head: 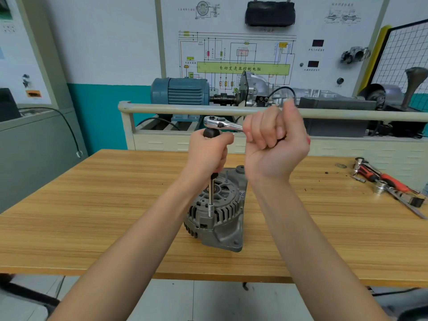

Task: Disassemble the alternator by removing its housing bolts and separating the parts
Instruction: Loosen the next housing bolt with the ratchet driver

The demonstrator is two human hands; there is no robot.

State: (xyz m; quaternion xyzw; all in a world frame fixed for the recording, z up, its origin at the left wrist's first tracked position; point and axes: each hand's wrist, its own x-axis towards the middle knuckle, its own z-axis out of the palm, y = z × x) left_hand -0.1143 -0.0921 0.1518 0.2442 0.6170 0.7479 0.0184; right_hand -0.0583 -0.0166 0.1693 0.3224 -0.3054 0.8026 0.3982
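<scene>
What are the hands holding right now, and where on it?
Left hand grips the black extension grip under the ratchet head; right hand grips the ratchet's handle.

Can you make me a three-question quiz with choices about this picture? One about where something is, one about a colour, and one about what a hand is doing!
1. Where does the alternator sit?
A. on the wooden table
B. on the floor
C. on a shelf

2. What colour is the motor behind the table?
A. red
B. blue
C. yellow

3. What is the right hand doing?
A. lying flat on the table
B. pointing at the wall
C. gripping the ratchet handle

Answers:
1. A, its base rests on the tabletop.
2. B, its ribbed body is blue.
3. C, its fingers curl round the handle.
</scene>
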